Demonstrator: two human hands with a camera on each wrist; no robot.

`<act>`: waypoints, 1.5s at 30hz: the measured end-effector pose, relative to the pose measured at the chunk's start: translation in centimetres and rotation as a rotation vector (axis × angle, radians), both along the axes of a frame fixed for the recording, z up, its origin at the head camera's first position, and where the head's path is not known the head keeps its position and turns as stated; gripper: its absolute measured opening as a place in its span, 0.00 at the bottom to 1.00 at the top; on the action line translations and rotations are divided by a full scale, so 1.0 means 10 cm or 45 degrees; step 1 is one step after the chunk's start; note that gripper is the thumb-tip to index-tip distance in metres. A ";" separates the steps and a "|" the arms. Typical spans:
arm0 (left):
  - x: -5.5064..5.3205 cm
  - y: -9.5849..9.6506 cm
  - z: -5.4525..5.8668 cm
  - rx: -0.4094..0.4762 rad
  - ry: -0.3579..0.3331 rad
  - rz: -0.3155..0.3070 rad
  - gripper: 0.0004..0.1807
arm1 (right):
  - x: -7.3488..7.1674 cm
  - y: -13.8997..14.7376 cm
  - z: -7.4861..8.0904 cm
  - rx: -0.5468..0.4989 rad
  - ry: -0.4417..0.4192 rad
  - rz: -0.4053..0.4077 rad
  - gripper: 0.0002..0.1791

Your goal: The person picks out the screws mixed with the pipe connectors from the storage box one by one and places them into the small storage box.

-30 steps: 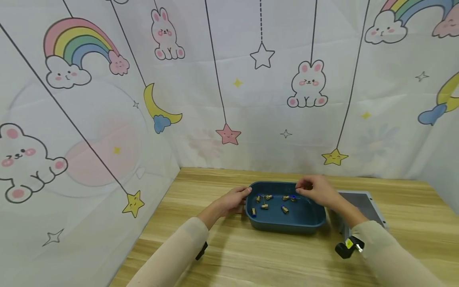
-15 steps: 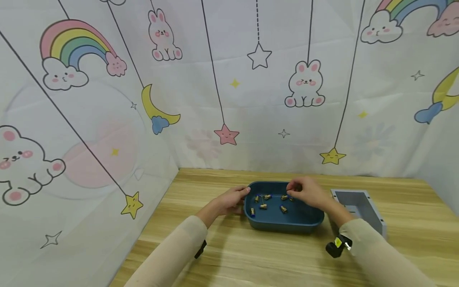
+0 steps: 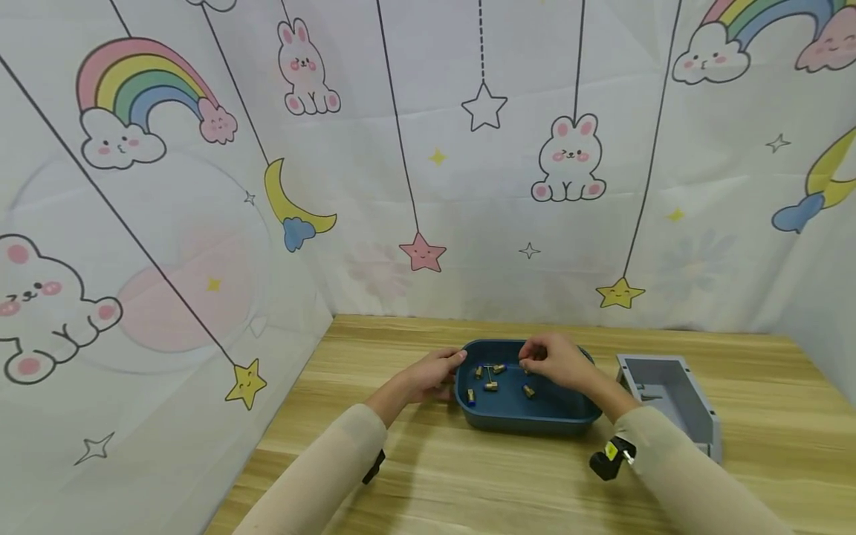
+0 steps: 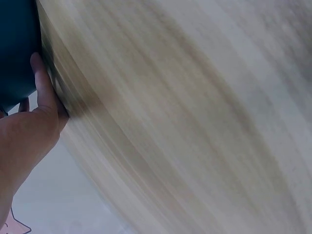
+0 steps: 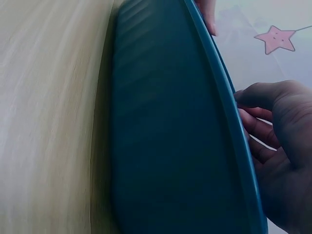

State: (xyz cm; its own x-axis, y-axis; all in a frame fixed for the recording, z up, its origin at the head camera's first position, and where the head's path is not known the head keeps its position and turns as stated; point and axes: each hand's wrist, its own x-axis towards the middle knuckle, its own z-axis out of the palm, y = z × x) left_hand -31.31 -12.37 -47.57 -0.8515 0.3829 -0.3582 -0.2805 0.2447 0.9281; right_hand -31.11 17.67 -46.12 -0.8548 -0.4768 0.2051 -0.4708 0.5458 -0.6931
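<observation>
A dark blue plastic tray sits on the table, holding several small brass fittings, some with blue ends. At its left end my left hand grips the wall, thumb at the rim; the left wrist view has this hand against the tray's outside. My right hand reaches over the back right of the tray with bent fingers, its fingertips right at a brass fitting. From the right wrist, the tray wall hides the fingertips of this hand, so I cannot tell whether they pinch a fitting.
A grey open-topped box stands right of the tray, partly behind the right forearm, with small grey parts inside. The wooden table ends at a printed cloth backdrop behind and at the left.
My right hand has moved left and down into the tray, now covering fittings seen before. The grey box's inside shows more. My left hand stays at the tray's end.
</observation>
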 end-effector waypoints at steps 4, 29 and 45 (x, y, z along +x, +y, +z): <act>0.00 0.00 -0.01 0.002 0.004 0.003 0.32 | -0.02 -0.07 -0.01 -0.004 -0.019 0.008 0.04; 0.01 -0.01 -0.01 0.002 0.022 0.000 0.31 | -0.10 -0.41 -0.15 -0.040 -0.041 0.068 0.05; 0.00 0.00 -0.02 0.066 -0.005 -0.023 0.31 | -0.11 -0.55 -0.23 -0.025 -0.081 -0.039 0.04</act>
